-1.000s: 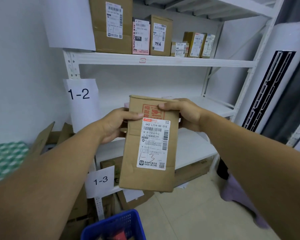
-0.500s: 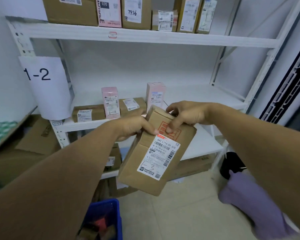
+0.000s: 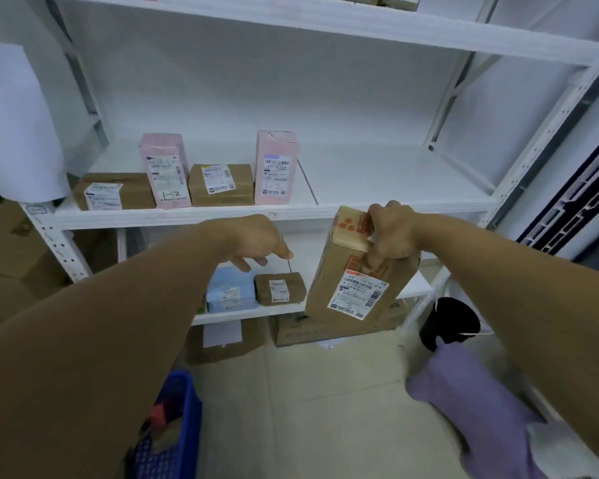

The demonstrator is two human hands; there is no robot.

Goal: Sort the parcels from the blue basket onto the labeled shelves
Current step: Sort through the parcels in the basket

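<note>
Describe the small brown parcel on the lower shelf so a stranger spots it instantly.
Start at the white rack, then its lower shelf under the pink boxes. The small brown parcel lies flat, right of a light blue parcel: brown, not blue.

Matt brown cardboard parcel (image 3: 357, 271) with glossy paper label (image 3: 358, 293); white painted metal shelf (image 3: 377, 212); blue plastic basket (image 3: 184, 409).

Brown parcel (image 3: 353, 292) is gripped at its top end by the right hand (image 3: 391, 236), tilted, label towards camera, in front of the lower shelf (image 3: 242, 316). Left hand (image 3: 256, 242) is held apart from it, fingers loosely spread, nothing held. Below it, a blue parcel (image 3: 229, 292) and a small brown parcel (image 3: 281, 288) are laid just beside each other. Blue basket (image 3: 184, 426) is seen bottom left.
</note>
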